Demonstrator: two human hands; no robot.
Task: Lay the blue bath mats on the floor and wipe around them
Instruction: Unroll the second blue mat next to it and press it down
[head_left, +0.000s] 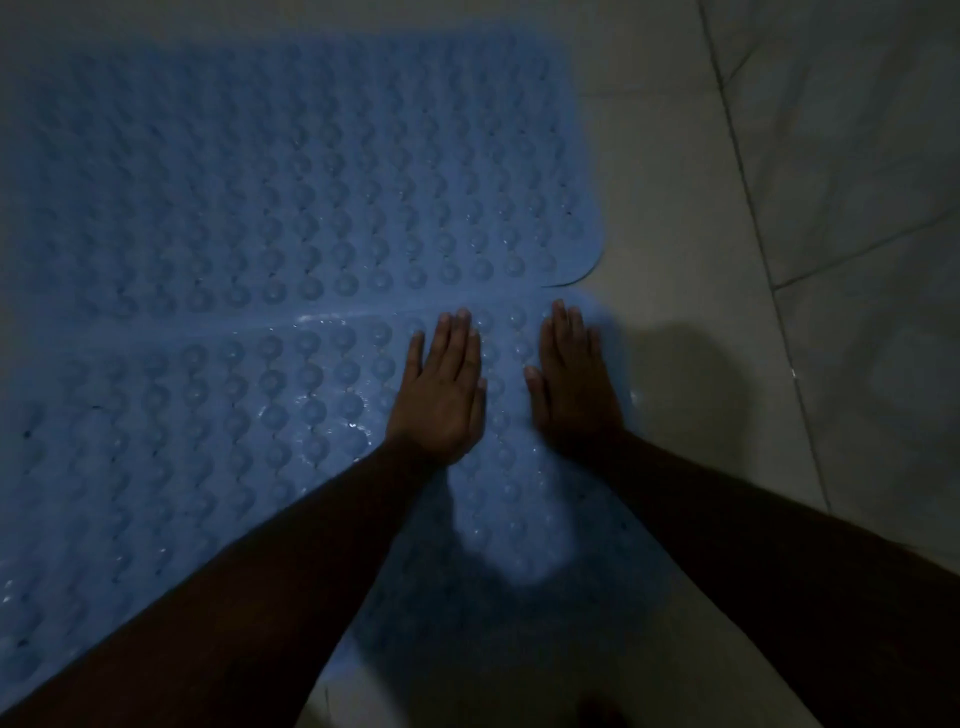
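Observation:
Two blue bath mats covered in round suction bumps lie flat on the tiled floor. The far mat (291, 171) fills the upper left. The near mat (182, 426) overlaps its front edge slightly and runs to the lower left. Both my hands lie flat, palms down, with straight fingers on the near mat's far right corner. My left hand (441, 384) presses a little inside the corner. My right hand (571, 379) presses right at the mat's right edge. The mats look wet, with small shiny drops.
Pale grey floor tiles (753, 260) with dark grout lines spread to the right and behind the mats. The light is dim, and my arms cast a shadow over the floor on the right.

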